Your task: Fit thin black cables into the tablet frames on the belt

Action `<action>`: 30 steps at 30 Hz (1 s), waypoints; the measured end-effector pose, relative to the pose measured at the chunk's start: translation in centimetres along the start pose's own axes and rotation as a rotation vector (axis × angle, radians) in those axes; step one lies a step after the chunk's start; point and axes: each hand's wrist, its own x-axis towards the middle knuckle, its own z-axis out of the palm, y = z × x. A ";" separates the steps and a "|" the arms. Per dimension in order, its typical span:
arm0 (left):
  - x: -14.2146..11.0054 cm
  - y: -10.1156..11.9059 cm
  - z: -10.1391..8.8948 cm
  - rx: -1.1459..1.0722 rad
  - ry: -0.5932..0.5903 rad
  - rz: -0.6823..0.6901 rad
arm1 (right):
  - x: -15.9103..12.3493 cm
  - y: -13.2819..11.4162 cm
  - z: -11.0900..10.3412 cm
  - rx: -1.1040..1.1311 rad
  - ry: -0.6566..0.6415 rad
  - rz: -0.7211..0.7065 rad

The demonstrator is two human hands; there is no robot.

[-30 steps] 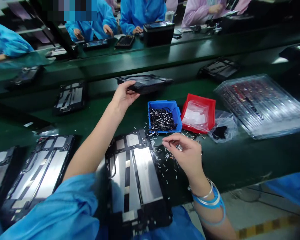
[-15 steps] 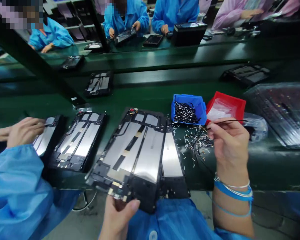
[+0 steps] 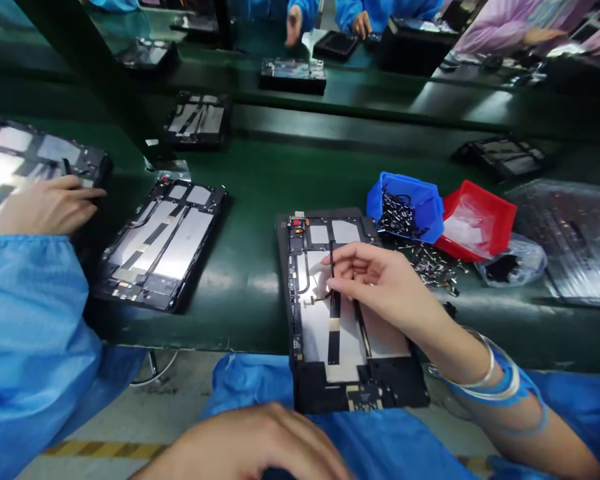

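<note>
The right hand (image 3: pixel 373 280) is pinching a thin cable (image 3: pixel 321 298) between thumb and fingertip, its other fingers curling loosely; the cable's small pale end is hanging over the silver panels of an opened tablet (image 3: pixel 347 340); this tablet is lying below the right hand, its near end reaching past the edge of the green bench (image 3: pixel 265 173); the left hand (image 3: pixel 265 440) is showing at the bottom of the view, near that end, its fingers running out of frame, so I cannot tell whether they are spreading or pressing together.

Just beyond the right hand, loose small parts (image 3: pixel 437 270) are lying by a blue bin (image 3: pixel 433 210) holding more; a red bin (image 3: pixel 503 223) is standing beside it, with a clear bag (image 3: pixel 530 257) in front; further left, a 2nd tablet (image 3: pixel 155 240) is resting apart, and a co-worker's hand (image 3: pixel 45 207) is working over a 3rd (image 3: pixel 10 143).
</note>
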 end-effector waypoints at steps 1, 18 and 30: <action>-0.6 0.4 -0.5 0.122 0.168 0.099 | 0.2 0.1 0.5 0.002 -0.013 0.018; -0.8 -2.4 -5.7 1.478 0.632 0.213 | 0.5 0.0 2.4 -0.302 0.001 0.022; 0.2 -1.8 -6.3 1.508 0.566 0.298 | 2.2 -0.3 0.4 -0.322 -0.056 0.027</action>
